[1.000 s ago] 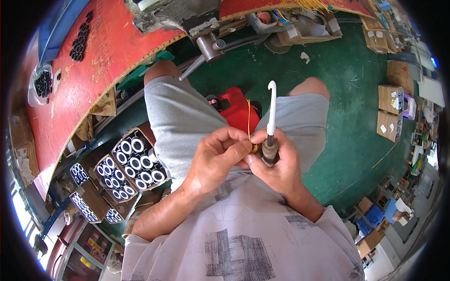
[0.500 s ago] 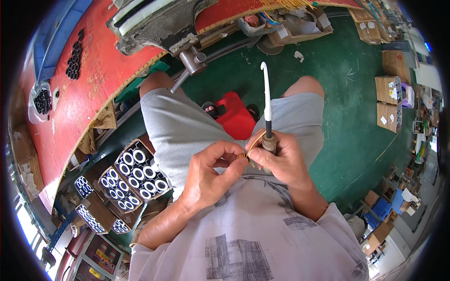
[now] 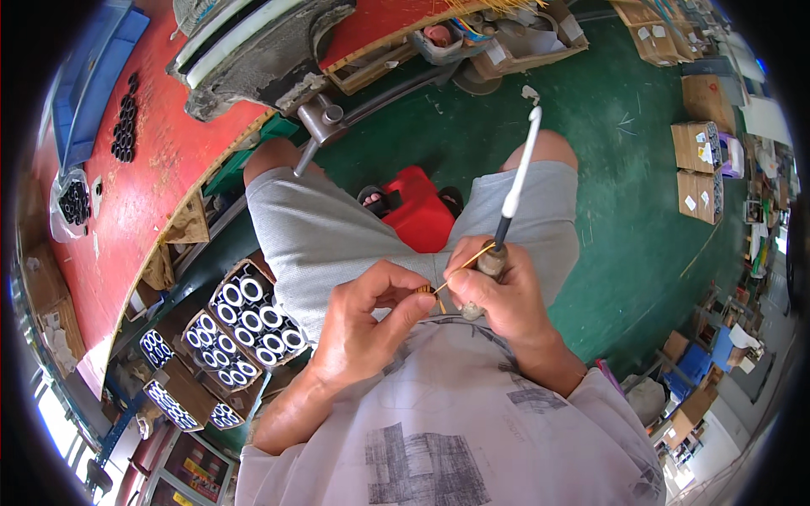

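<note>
My left hand (image 3: 359,316) pinches a small dark ring wound with copper-coloured wire (image 3: 424,291) between thumb and fingertips, over my lap. My right hand (image 3: 506,291) is closed around the tan handle of a long crochet-style hook (image 3: 521,173). The hook's white shaft points up and leans right, its curved tip free of any wire. A strand of golden wire (image 3: 462,270) runs from the ring to my right thumb and forefinger, and a short wire end hangs below the ring. The fingers partly cover the ring.
To the left, a red workbench (image 3: 181,143) carries a grey vise (image 3: 253,63), a blue tray (image 3: 93,84), black rings (image 3: 125,126) and a bag of black parts (image 3: 76,202). Cartons of white-rimmed rings (image 3: 251,308) stand at lower left. More cartons (image 3: 699,173) line the right.
The hook has swung from nearly upright to leaning right. The wire between my hands now runs straighter and longer. My left hand still pinches the ring, and the whole view has shifted slightly.
</note>
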A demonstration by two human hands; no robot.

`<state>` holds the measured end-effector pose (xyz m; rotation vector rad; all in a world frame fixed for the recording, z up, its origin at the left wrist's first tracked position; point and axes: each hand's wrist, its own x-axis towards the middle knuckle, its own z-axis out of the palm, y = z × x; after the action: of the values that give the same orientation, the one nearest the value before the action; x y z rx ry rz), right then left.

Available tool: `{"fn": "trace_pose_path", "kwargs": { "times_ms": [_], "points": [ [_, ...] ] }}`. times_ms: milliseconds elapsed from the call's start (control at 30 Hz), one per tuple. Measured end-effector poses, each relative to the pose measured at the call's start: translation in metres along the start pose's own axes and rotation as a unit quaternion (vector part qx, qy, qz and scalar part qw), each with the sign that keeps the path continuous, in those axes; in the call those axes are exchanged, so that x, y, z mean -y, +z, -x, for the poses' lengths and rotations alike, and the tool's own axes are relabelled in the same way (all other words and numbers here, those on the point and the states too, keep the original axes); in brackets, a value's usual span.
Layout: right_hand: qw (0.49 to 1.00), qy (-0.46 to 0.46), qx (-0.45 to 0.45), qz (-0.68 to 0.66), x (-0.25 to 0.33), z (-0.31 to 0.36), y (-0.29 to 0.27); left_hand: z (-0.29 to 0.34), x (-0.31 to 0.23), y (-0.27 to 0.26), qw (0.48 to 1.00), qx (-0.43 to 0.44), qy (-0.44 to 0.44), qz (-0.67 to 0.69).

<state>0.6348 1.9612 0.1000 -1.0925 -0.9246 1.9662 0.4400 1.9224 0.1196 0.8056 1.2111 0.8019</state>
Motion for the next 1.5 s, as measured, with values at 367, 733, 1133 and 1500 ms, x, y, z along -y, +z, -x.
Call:
{"fn": "trace_pose_path", "kwargs": {
  "times_ms": [367,733,1133,1500],
  "points": [
    [0.991,0.027,-0.018,-0.132,0.011,-0.002,-0.005,0.004,-0.012,-0.012,0.962,0.020,0.136,-0.235],
    [0.925,-0.255,0.009,0.282,0.000,-0.004,-0.002,0.004,0.012,-0.014,0.980,-0.012,-0.066,0.186],
    [0.891,-0.292,0.031,0.348,0.004,-0.001,0.010,-0.001,0.007,0.000,0.982,0.011,-0.074,0.173],
    [0.956,-0.137,0.104,0.240,0.009,0.004,-0.011,0.004,0.005,-0.006,0.975,0.104,-0.144,0.135]
  ]
}}
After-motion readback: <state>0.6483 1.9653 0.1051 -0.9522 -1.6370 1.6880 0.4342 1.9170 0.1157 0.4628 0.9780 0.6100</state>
